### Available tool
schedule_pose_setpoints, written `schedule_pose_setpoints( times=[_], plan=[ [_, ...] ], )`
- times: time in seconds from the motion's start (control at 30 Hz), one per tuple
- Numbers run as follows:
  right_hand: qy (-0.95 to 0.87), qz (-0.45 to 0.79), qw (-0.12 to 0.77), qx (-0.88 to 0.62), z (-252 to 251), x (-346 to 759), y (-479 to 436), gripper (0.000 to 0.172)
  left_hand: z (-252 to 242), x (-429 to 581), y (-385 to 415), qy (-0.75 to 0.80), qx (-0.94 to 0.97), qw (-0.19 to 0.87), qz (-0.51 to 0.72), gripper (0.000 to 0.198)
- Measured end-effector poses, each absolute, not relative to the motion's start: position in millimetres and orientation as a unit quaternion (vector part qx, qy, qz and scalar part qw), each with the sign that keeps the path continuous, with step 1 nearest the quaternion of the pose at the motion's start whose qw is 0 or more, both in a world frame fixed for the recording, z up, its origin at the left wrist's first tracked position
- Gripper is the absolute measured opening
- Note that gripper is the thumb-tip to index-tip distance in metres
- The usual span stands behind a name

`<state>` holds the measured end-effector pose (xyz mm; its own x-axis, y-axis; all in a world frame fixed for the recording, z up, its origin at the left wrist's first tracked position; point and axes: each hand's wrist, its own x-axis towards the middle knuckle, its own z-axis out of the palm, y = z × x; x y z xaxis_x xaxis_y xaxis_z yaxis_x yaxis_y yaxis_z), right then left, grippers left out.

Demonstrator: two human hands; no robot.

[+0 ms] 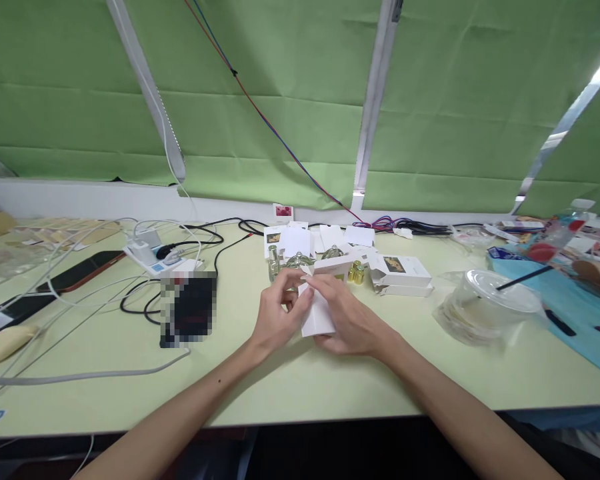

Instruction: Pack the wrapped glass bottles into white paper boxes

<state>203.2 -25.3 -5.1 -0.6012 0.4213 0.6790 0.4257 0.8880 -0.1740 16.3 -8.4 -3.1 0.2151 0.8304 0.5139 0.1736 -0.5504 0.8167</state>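
Observation:
A small white cardboard box (317,316) is held over the middle of the table between both hands. My right hand (347,317) wraps round its right side and underside. At the upper end, my left hand (283,310) pinches a flap with thumb and fingers. What lies inside the box is hidden. Just beyond the hands stand glass bottles (273,263), partly covered by my fingers. Gold caps (356,272) sit to the right of them. More white boxes with a printed picture (400,270) lie right of the caps.
Left are a blurred-out black object (195,307), a power strip (167,265) and tangled cables. A lidded plastic cup with a straw (500,293) stands in a bag at right, beside blue cloth (520,268). Green curtain (280,100) hangs behind the table.

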Motion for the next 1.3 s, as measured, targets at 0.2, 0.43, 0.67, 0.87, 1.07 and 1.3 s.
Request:
schedule_pose_setpoints(
  times=[0.2,0.43,0.67,0.87,1.07,1.3],
  plan=[
    [-0.906,-0.031,0.335,-0.258,-5.7,201.2,-26.8,0.098,-2.1,18.8,-8.0,0.394,0.698,0.303,0.515,0.022],
    [-0.907,-0.045,0.312,-0.281,-3.1,199.7,-28.7,0.1,-4.0,20.1,-7.2,0.399,0.683,0.322,0.52,0.024],
    [-0.905,-0.036,0.309,-0.29,-2.9,199.0,-29.6,0.101,-4.9,20.6,-6.1,0.39,0.678,0.325,0.532,0.023],
    [-0.899,-0.02,0.324,-0.293,-0.5,200.9,-31.1,0.097,-1.9,19.5,-8.0,0.381,0.673,0.342,0.533,0.023],
    [-0.88,-0.042,0.394,-0.261,3.1,203.0,-29.3,0.09,-1.3,17.8,-8.2,0.373,0.675,0.338,0.539,0.023],
    [-0.757,-0.079,0.581,-0.287,5.9,209.4,-27.6,0.049,-5.0,14.5,-10.8,0.356,0.69,0.238,0.584,0.02]
  ],
)
